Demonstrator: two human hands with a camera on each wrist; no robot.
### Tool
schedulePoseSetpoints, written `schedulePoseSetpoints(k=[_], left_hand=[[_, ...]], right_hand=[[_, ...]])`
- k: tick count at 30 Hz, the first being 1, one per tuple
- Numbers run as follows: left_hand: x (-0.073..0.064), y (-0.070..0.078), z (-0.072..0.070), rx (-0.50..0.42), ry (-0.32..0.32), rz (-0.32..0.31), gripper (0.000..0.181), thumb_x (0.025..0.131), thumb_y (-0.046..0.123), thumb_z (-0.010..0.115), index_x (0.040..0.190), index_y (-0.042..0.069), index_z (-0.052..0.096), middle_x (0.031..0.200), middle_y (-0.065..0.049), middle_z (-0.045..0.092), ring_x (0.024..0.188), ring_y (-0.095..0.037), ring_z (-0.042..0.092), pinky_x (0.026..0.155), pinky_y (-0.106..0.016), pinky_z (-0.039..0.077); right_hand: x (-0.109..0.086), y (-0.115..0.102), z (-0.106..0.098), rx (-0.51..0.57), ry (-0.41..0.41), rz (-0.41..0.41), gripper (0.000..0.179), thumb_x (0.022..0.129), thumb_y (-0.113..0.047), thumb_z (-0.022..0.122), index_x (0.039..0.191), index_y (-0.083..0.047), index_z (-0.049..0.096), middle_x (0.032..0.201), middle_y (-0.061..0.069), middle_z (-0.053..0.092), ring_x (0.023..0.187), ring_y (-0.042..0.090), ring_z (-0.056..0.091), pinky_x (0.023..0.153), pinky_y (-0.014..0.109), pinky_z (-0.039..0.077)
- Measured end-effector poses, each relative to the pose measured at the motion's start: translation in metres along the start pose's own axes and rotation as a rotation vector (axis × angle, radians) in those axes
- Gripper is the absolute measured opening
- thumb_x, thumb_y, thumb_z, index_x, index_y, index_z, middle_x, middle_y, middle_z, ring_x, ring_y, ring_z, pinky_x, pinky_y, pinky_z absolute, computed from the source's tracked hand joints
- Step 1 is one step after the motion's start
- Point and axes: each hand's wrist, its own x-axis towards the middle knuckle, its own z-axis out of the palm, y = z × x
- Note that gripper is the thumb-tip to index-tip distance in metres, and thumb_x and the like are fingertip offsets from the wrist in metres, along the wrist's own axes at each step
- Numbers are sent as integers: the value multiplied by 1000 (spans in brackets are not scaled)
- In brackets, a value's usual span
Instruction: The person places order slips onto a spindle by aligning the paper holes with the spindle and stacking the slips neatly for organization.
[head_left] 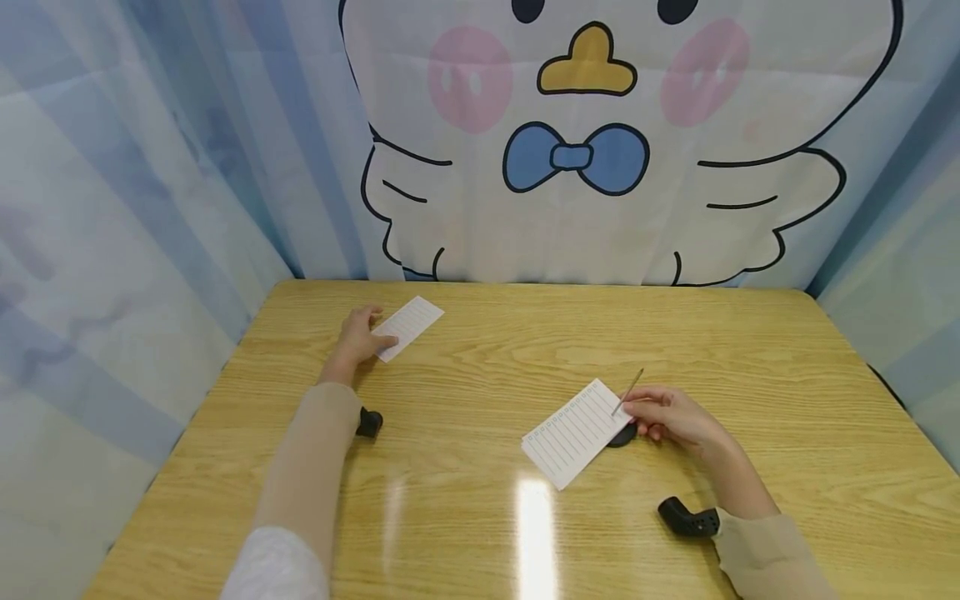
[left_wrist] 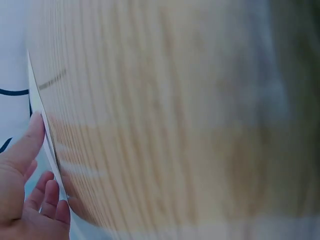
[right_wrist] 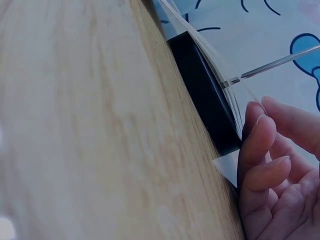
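At the far left of the table, a lined paper slip (head_left: pixel 415 321) lies angled. My left hand (head_left: pixel 362 333) rests at its near-left end, thumb over the paper and the other fingers along its edge. In the left wrist view the slip (left_wrist: pixel 37 92) is nearly edge-on beside the thumb tip. Right of centre, a small stack of lined slips (head_left: pixel 573 433) sits on a bill spike whose metal pin (head_left: pixel 633 385) leans up through one corner. Its black base (right_wrist: pixel 205 92) shows beneath the sheets. My right hand (head_left: pixel 667 414) pinches the top slip's edge beside the pin.
The wooden table (head_left: pixel 465 392) reaches back to a printed curtain (head_left: pixel 570 225), with more curtain at both sides. A black wrist device (head_left: pixel 369 422) sits by the left sleeve, and another black wrist device (head_left: pixel 688 518) by the right sleeve.
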Motion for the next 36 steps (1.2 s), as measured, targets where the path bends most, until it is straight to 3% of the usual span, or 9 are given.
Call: schedulePoseSetpoints(k=[6, 16, 23, 30, 36], left_hand=[[1, 2, 1, -60, 34, -65, 62, 82, 12, 68, 133, -5, 37, 127, -26, 40, 117, -36, 39, 98, -44, 33], [-1, 7, 3, -115, 61, -154, 47, 81, 6, 68, 121, -9, 48, 111, -20, 47, 96, -27, 44, 85, -37, 40], [-3, 7, 3, -138, 54, -146, 44, 82, 4, 67, 119, -7, 48, 112, -21, 47, 98, -29, 45, 83, -38, 42], [-2, 2, 6, -202, 59, -128, 55, 81, -2, 65, 128, 0, 37, 130, -24, 40, 117, -34, 39, 98, -43, 34], [-2, 0, 8, -236, 84, -109, 46, 86, -2, 58, 128, 2, 41, 122, -25, 44, 104, -31, 45, 84, -38, 42]], right_hand=[[1, 0, -1, 6, 1, 0, 18, 90, -15, 59, 105, -5, 58, 73, -3, 59, 58, 5, 53, 48, 18, 41], [0, 0, 0, 2, -4, -1, 18, 90, -16, 59, 104, -5, 58, 73, -2, 59, 58, 5, 53, 49, 18, 41], [0, 1, -1, 1, -19, -7, 15, 90, -15, 58, 103, -7, 59, 74, -2, 59, 58, 5, 53, 49, 18, 41], [0, 0, 0, -8, -19, -10, 18, 90, -15, 58, 104, -4, 58, 73, -2, 59, 58, 5, 52, 48, 18, 41], [0, -1, 0, -10, -17, -5, 16, 90, -16, 58, 103, -6, 59, 73, -2, 59, 58, 5, 52, 48, 18, 41]])
